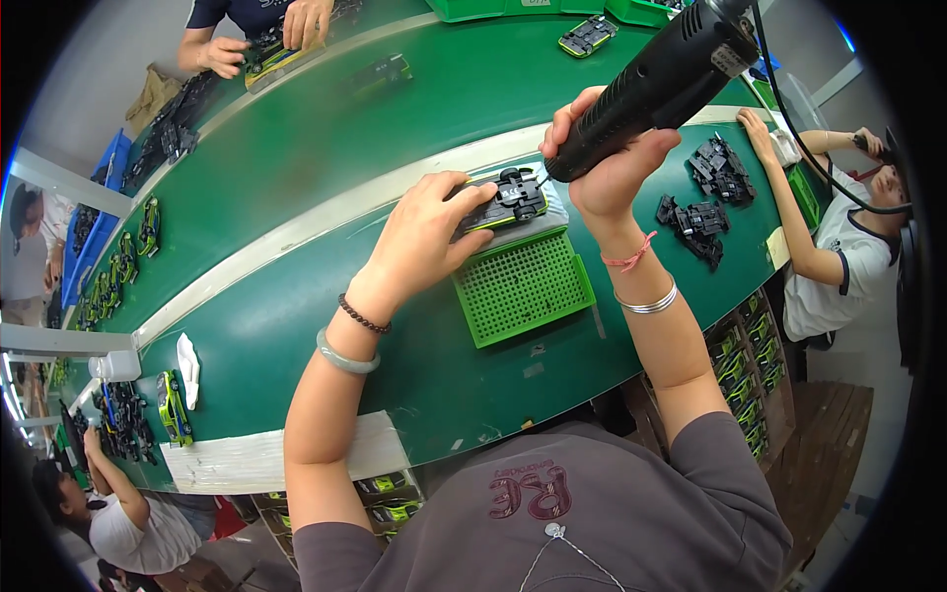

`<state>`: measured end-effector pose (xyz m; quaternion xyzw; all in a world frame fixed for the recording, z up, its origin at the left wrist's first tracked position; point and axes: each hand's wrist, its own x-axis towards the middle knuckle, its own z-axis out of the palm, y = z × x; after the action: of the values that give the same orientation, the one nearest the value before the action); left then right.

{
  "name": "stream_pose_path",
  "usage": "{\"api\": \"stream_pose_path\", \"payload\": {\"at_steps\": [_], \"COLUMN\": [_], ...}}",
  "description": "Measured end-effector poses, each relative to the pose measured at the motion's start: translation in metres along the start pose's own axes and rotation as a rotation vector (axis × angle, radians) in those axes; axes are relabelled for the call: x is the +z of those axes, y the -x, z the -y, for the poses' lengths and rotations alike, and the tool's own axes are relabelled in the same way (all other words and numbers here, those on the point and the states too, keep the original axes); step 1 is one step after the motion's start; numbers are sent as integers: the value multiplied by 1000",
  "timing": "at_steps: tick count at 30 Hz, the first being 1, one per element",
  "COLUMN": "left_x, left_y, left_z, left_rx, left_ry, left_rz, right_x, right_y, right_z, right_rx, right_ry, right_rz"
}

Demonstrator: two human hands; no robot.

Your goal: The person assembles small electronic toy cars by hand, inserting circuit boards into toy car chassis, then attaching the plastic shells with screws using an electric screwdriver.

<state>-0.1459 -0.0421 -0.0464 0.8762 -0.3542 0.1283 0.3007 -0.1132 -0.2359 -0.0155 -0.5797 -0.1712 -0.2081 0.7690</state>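
At the centre of the frame, your left hand (426, 232) was closed around the small black toy car chassis with lime-green edging (508, 200), pinning it upside down, wheels up, on the upper edge of the green perforated plastic tray (523, 286). Your right hand (604, 148) was wrapped tight around the black ribbed-grip electric screwdriver (659, 84), which slanted in from the upper right with its tip at the chassis's right end. You did well to brace the car from the left, opposite the tool; a steadier result would likely have come from bringing the driver closer to upright, since a slanted bit tends to slip off a screw head. Loose black chassis parts (702, 197) lay to the right on the green tabletop (296, 326), well apart from your work.
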Motion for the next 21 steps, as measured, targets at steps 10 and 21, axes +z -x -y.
{"api": "stream_pose_path", "payload": {"at_steps": [10,21], "left_x": [-2,-5], "left_y": [-2,-2], "left_z": [2,2], "left_rx": [-10,-21], "left_ry": [4,42], "left_rz": [47,80], "right_x": [4,15], "right_y": [-3,-6], "right_z": [-17,-15], "right_rx": [7,-10], "right_ry": [-10,44], "right_rz": [52,69]}}
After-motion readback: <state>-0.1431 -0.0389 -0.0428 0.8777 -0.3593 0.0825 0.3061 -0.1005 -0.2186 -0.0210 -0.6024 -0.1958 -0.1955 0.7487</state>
